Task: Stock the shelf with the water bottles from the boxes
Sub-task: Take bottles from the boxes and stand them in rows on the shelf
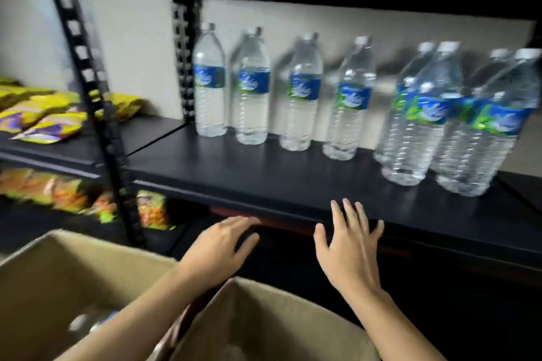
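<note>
Black shelf (264,176), water bottles (253,88) upright along its back edge.
Our left hand (218,246) and right hand (349,246) hover by its front edge, fingers spread, empty.

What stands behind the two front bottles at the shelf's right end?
Behind the left front bottle stands a rear bottle; behind the right front bottle, a second rear bottle. Only their caps and left edges show; the rest is covered.

Pale wall (132,38), black slotted rack upright (88,82), yellow snack packets (44,117) on neighbouring shelf (58,152), dim lighting.
</note>
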